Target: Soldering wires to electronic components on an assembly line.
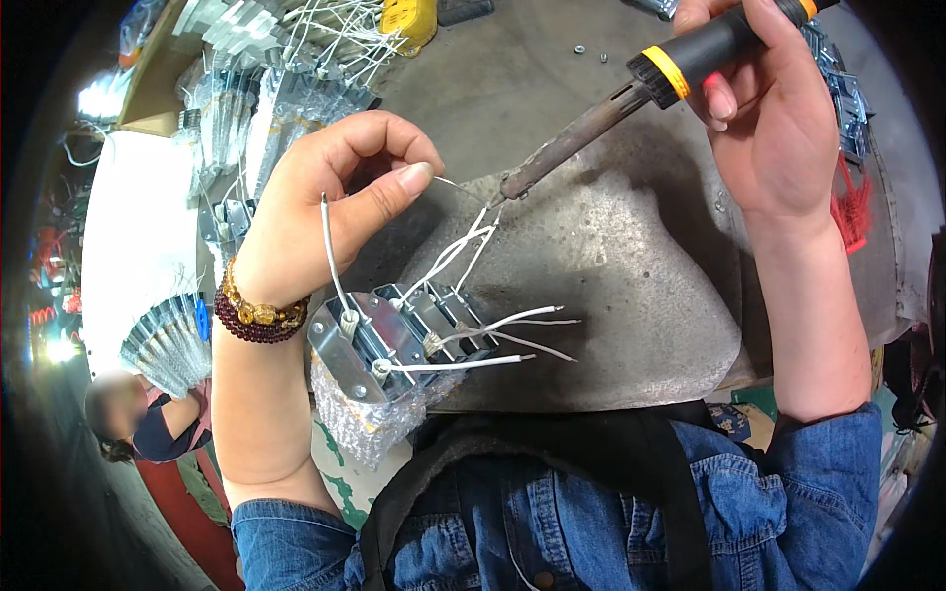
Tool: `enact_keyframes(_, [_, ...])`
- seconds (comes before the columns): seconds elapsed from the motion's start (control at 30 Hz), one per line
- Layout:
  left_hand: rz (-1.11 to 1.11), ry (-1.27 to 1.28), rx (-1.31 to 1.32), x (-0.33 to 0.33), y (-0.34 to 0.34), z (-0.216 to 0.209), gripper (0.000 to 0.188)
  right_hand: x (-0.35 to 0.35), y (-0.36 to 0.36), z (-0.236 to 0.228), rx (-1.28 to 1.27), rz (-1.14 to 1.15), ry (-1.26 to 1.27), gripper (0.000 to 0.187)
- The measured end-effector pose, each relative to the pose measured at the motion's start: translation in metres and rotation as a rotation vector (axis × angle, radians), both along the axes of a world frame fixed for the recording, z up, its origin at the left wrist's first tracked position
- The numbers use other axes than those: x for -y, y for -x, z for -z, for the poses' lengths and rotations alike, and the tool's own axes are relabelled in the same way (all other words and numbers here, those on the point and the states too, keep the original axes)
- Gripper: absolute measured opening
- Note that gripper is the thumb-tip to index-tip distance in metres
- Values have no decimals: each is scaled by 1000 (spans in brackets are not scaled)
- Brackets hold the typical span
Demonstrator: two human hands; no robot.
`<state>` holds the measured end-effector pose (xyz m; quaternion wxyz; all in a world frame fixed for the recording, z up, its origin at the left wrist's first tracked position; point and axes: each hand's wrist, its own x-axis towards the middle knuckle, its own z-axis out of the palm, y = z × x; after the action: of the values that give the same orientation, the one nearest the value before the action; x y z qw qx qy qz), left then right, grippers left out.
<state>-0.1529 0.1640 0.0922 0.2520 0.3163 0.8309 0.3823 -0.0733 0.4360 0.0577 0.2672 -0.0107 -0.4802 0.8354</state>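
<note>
Between the thumb and forefinger of the left hand [317, 192], left of centre in the frame, 1 thin strand, apparently solder [455, 184], is pinched. By the right hand [778, 148], at upper right, the black grip of an iron [581, 137] is encircled, its tip held at the gathered ends of white wires [455, 248] near the centre. The unit [335, 355] from which they rise is seen just below the left hand, left of centre, its underside partly covered by bubble wrap [370, 424]. The solder is judged light and easily bent; the wires, springy, with frayable ends best left untugged. The unit is judged fairly heavy and rigid, perhaps slick on its metal faces, and is best held by its 2 ends, clear of the wires. The iron, probably hot along its barrel, is safely held only by the grip. A bare metal plate [631, 295] is spread across the centre; 2 small nuts [578, 49] are seen at upper centre.
</note>
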Motion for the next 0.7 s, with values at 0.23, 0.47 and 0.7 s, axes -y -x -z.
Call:
enact_keyframes(0.23, [7, 10, -14, 0, -2, -2, 14, -2, 9, 12, -58, 7, -41, 28])
enact_keyframes(0.47, [-1, 45, -2, 0, -1, -3, 14, 2, -1, -2, 70, -10, 15, 28])
enact_keyframes(0.7, [4, 7, 5, -1, 3, 4, 15, 3, 3, 11, -66, 18, -55, 25])
